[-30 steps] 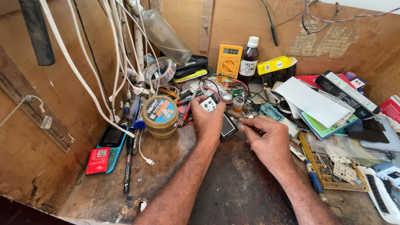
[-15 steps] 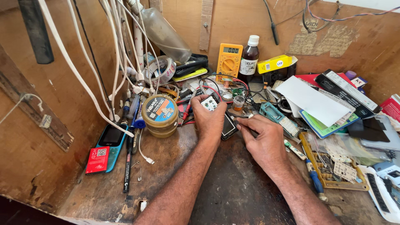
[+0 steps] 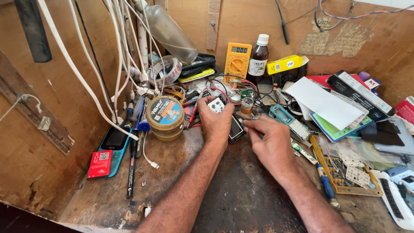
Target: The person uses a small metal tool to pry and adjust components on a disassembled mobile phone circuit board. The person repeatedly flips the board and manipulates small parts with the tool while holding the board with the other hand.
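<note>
Left hand (image 3: 217,122) fingers curled, right hand (image 3: 269,140) pinching alongside

left hand (image 3: 217,123): grip closed around a small dark phone (image 3: 236,128), a white part at its fingertips
right hand (image 3: 268,139): fingers pinched at the phone's edge
desk (image 3: 241,198): worn, cluttered
nearby: round tin (image 3: 165,117), yellow multimeter (image 3: 237,61), brown bottle (image 3: 258,57)

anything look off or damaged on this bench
The small dark handset held in the left hand lies opened, with a bare white circuit piece at its top; the right hand works at its edge. A clear plastic bottle leans tilted among the white cables. Nothing looks spilled.
</note>
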